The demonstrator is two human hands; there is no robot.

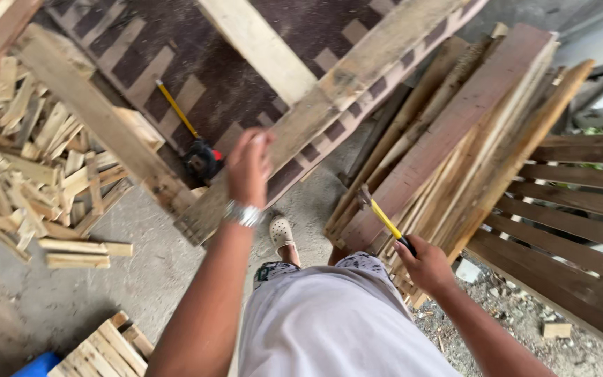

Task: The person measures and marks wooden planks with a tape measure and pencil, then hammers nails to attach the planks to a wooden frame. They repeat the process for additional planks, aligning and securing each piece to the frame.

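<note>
Gripping a plank (329, 105), left hand (249, 167) hides its own fingertips.

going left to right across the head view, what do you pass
heap of wood offcuts → tape measure → left hand gripping a long plank → right hand holding a yellow-handled hammer → stack of boards → slatted pallet

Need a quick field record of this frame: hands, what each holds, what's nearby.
left hand: grips the long plank, which slants up to the right
wrist: metal watch
right hand: holds hammer by its yellow handle, head up
right of hammer: stack of boards, leaning
behind left hand: second hammer, yellow handle, on the dark patterned panel
left: pile of wood offcuts on the concrete floor
</note>
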